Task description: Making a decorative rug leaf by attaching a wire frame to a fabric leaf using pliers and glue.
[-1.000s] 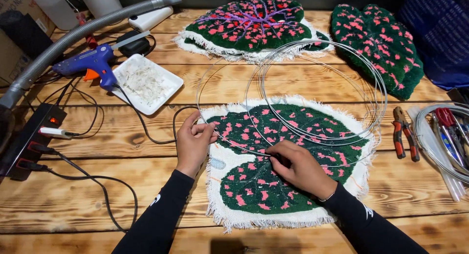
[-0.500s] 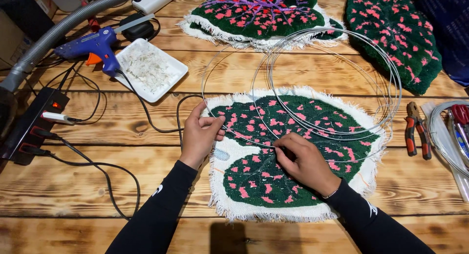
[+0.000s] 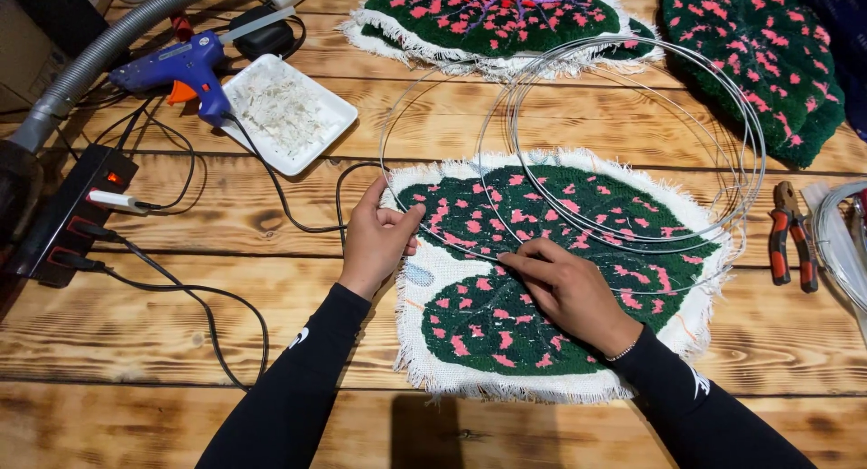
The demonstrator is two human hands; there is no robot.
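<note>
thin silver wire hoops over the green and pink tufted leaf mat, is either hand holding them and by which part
Both. The left hand pinches the thin silver wire at the mat's left edge; the right hand presses it onto the pile mid-mat.

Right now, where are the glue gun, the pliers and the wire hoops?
Glue gun [image 3: 185,70], head view, on its blue body.
Pliers [image 3: 791,239], head view, on the red handles.
Wire hoops [image 3: 757,144], head view, on the right edge.

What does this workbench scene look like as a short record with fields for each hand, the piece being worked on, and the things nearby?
left hand: pinching thin wire at the left edge of the tufted leaf piece
right hand: fingertips pressing wire onto the leaf's middle
tufted leaf piece: dark green with pink spots, white fringed backing, flat on the wooden table
wire coil: loose loops overlapping the leaf's upper right
glue gun: blue, beside a white tray
pliers: red-handled, at right
</note>
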